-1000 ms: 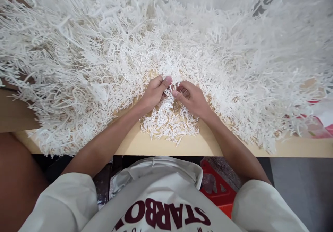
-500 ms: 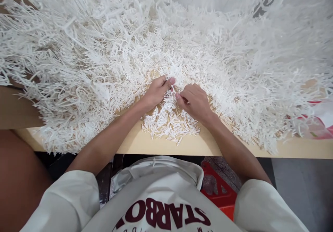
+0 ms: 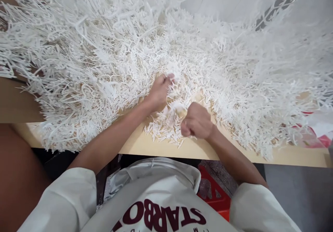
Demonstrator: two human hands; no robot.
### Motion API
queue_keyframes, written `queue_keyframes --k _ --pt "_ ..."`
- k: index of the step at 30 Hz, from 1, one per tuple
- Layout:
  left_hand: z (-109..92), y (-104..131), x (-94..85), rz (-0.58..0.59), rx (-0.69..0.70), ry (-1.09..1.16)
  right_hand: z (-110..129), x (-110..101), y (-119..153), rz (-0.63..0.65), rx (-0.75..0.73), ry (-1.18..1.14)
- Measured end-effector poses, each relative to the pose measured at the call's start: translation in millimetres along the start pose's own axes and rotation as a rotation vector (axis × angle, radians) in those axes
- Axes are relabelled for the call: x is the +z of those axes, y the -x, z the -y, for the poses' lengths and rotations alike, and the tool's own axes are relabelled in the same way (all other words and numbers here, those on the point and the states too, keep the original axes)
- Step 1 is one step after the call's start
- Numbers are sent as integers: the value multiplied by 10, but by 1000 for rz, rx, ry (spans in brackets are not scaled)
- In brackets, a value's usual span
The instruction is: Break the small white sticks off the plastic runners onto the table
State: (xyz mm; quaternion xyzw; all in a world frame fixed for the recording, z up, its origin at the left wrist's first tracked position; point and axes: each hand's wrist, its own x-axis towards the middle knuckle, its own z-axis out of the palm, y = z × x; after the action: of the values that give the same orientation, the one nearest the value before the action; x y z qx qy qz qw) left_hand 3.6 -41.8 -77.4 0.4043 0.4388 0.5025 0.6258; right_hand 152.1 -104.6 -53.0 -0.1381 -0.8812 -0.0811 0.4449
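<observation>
A big heap of white, branched plastic sprigs [image 3: 125, 51] covers most of the tabletop. My left hand [image 3: 160, 91] is closed, thumb against fingers, on a white plastic sprig [image 3: 178, 88] at the near side of the heap. Closer to the table's front edge, my right hand [image 3: 197, 121] forms a fist; whatever it grips, if anything, is hidden. Blurred white pieces show between the two hands. Below them lies a small pile of short, thin white plastic bits [image 3: 162, 129], partly behind my right hand.
The pale wooden tabletop [image 3: 135, 143] ends just in front of my body. Brown cardboard [image 3: 20, 101] stands at the left, with a person's bare limb [image 3: 22, 176] near it. A pink and white plastic bag [image 3: 316, 129] lies at the right. A red stool [image 3: 214, 193] is below the table.
My right hand has pulled away from my left, toward the table's front edge, and its fingers have curled into a fist. My left hand stays nearly in place, still gripping.
</observation>
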Motion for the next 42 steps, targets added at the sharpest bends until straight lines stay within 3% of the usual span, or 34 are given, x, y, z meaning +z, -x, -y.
queue_keyframes --k 2,3,5,7,8,10,14,19,22,25,28,31,35,42 --pt "-19 -71 -68 -55 31 79 27 35 -3 -15 -21 -22" --pt "-30 -82 -91 -47 31 90 10 44 4 -30 45 16" --pt "-50 -58 -104 11 12 72 -73 39 28 -48 314 123" --pt "-64 2 -80 74 -7 47 -179 14 58 12 622 171" --pt "-69 33 -64 95 -10 40 -223 1 72 72 719 153" --pt "-74 78 -36 120 -4 34 -272 -16 88 196 772 81" --pt "-84 106 -22 160 22 19 -250 -20 57 315 765 -16" --pt "-113 120 -17 208 81 -103 -188 -57 -12 140 747 -180" --pt "-137 131 -10 125 149 -200 -157 -61 -4 66 536 70" --pt "-163 149 3 87 202 -302 -131 -65 13 105 286 292" --pt "-188 176 27 74 235 -339 -122 -85 4 132 191 372" --pt "-214 210 53 51 248 -347 -125 -79 -22 101 212 382" --pt "-248 253 73 36 257 -373 -121 -17 -34 103 379 374" --pt "-207 311 110 -12 298 -401 -91 -27 -44 193 292 341"
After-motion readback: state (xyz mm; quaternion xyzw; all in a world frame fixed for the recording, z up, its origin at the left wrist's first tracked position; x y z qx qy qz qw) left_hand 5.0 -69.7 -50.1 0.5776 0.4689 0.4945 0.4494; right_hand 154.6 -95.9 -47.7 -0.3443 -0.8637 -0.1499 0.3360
